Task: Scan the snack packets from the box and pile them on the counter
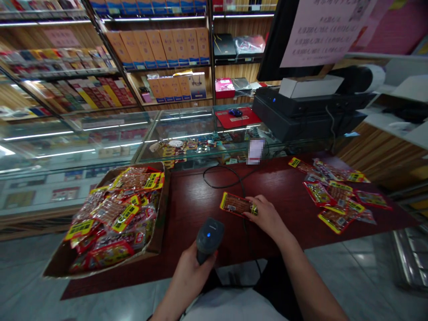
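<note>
My left hand (192,274) is wrapped round the handle of a dark barcode scanner (210,232), held near the front edge of the table; a small blue light glows on its top. In front of me, my right hand (265,216) grips the right end of a snack packet (236,204) with yellow ends and brown sticks inside. That packet lies at or just above the dark red tabletop, a little beyond the scanner. The fingertips cover part of its right end.
At left, a cardboard box (159,232) holds many snack packets. Several loose packets (337,196) lie at the table's right. A black cable (222,167) loops across the tabletop (187,196). Beyond stand a glass counter (187,120), a red mouse pad (222,119) and a monitor (276,49).
</note>
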The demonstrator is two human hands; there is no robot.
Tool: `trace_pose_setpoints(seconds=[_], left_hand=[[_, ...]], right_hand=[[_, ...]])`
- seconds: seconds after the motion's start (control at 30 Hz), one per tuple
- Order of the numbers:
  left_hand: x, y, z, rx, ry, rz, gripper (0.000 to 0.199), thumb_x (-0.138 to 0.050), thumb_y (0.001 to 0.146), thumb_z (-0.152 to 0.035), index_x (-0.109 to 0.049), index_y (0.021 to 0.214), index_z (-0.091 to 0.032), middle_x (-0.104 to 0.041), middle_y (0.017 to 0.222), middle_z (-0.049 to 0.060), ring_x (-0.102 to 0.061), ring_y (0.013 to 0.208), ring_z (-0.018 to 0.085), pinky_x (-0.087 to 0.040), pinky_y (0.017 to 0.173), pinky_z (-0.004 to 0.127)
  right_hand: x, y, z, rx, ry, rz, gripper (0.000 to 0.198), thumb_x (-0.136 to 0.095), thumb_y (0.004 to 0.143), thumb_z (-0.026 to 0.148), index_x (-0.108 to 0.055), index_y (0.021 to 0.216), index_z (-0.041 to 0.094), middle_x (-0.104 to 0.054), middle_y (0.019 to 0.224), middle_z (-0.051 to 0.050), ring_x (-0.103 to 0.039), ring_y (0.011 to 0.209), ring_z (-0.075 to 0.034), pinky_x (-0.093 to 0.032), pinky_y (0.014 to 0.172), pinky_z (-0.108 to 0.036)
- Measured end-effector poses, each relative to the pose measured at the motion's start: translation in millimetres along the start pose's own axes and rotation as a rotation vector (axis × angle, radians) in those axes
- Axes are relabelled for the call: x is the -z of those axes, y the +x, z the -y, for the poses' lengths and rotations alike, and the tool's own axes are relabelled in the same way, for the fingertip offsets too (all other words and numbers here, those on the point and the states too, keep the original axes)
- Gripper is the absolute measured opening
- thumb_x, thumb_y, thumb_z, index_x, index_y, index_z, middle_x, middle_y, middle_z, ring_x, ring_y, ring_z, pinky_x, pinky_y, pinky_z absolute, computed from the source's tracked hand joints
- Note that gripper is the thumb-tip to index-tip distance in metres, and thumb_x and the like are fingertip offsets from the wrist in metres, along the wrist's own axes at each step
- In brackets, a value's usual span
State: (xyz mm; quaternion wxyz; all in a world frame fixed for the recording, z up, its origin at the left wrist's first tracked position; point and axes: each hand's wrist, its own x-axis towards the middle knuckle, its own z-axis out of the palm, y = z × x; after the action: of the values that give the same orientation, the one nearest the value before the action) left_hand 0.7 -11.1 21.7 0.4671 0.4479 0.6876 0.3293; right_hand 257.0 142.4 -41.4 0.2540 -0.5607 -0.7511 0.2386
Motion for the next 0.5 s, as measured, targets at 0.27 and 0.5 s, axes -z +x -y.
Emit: trace_pose_setpoints(seconds=[0.27,0.5], left_hand=[[4.2,-6.5,-2.9,-0.010,-0.001,0.053,0.026,-0.068,0.080,-0.039,-0.070,0.088,-0.015,-0.054,0.053,-0.003,-0.052,0.053,0.016,-0.044,0.055,0.024],[7.9,-13.8,-12.5,-0.041,-0.052,0.040,0.024,-0.070,0.078,-0.038,-0.071,0.083,-0.015,-0.055,0.053,-0.001,-0.053,0.057,0.016,-0.044,0.055,0.024]], right_hand=[[5.3,-1.6,5.6,-0.034,0.214,0.059,0.030,-0.063,0.084,0.019,-0.069,0.113,0.029,-0.079,0.106,0.000,-0.076,0.097,-0.023,-0.057,0.090,-0.037],[8.3,-0.3,5.2,-0.086,0.275,0.045,0.034,-0.061,0.080,0.021,-0.072,0.112,0.027,-0.081,0.108,-0.002,-0.075,0.097,-0.025,-0.055,0.089,-0.039]])
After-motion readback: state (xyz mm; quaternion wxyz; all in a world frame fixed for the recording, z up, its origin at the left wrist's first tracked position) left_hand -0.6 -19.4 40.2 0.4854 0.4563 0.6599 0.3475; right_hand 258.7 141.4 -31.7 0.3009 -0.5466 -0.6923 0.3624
